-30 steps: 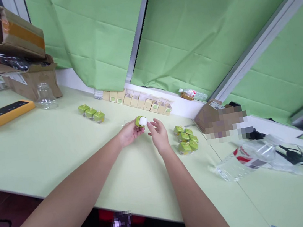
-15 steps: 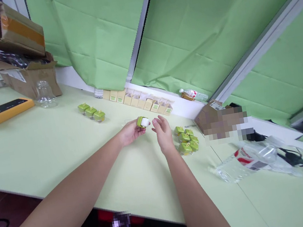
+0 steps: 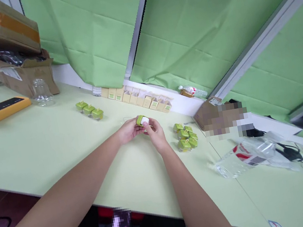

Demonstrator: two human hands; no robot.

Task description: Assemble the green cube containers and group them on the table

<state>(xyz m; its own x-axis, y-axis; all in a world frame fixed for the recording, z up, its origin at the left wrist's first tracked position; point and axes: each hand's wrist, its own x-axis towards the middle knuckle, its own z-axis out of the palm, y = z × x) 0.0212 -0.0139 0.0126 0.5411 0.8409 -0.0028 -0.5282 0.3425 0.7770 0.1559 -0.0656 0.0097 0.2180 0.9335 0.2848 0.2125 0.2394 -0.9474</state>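
My left hand (image 3: 129, 130) is closed round a small green lid (image 3: 139, 120), tilted so that its open side faces right. Inside the lid sits a white, soft-looking piece (image 3: 144, 120); its kind I cannot make out. From the right, my right hand (image 3: 155, 132) pinches at the same piece, its thumb at the lower edge of the white and its fingers behind. Right of my hands stands a cluster of small clear containers with green lids (image 3: 184, 134). A short row of similar green-lidded containers (image 3: 89, 110) stands to the left.
Small cardboard boxes (image 3: 136, 97) line the wall. A clear jar (image 3: 41, 94), an orange power strip (image 3: 8, 107) and cardboard cartons (image 3: 27, 72) stand left. A large empty plastic bottle (image 3: 242, 156), a drink bottle (image 3: 193, 92) and another carton (image 3: 206, 114) lie right.
My right hand has moved left and now touches the white piece in the green lid. My left hand still holds the lid in nearly the same place.
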